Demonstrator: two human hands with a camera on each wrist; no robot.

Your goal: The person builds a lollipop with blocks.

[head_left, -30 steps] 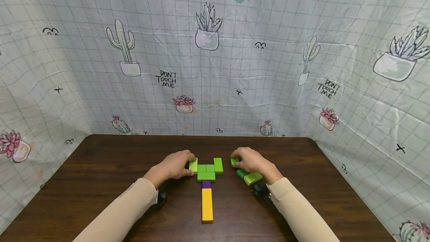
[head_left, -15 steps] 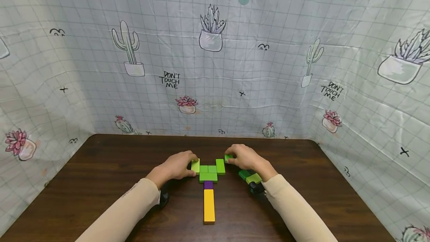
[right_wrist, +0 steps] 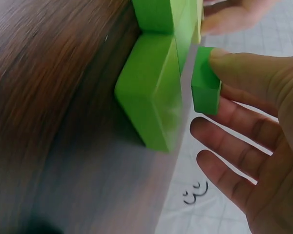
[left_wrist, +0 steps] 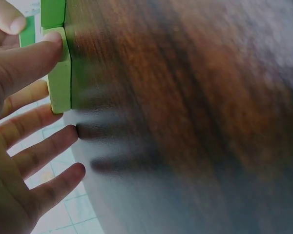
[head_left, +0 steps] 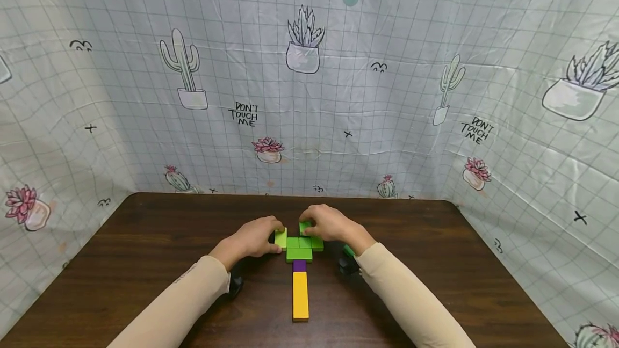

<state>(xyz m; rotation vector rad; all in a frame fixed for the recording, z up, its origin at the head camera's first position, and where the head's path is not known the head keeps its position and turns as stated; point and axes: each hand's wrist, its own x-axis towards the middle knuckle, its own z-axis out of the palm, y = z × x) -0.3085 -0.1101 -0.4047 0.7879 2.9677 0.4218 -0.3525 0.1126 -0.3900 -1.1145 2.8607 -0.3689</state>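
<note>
My left hand (head_left: pixel 251 237) pinches a light green block (left_wrist: pixel 60 85) between thumb and fingers, at the left side of a flat arrangement of blocks. My right hand (head_left: pixel 330 224) holds a small darker green block (right_wrist: pixel 205 83) between thumb and fingers, close behind the middle of that arrangement. In the right wrist view this block is raised off the table. Green blocks (head_left: pixel 299 254) lie edge to edge at the centre. In front of them a purple block (head_left: pixel 299 266) and a long yellow block (head_left: pixel 300 297) run toward me. A green block (head_left: pixel 317 244) sits at the right, partly covered by the right hand.
A green block (head_left: pixel 348 252) shows beside the right wrist, mostly hidden by the sleeve and the black wrist camera. The dark wooden table (head_left: pixel 159 240) ends against a hanging cloth (head_left: pixel 232 160) with printed plants at the back and sides.
My right hand has carried the small green block leftward, from right of the arrangement to behind its middle. The left hand keeps its grip on the light green block.
</note>
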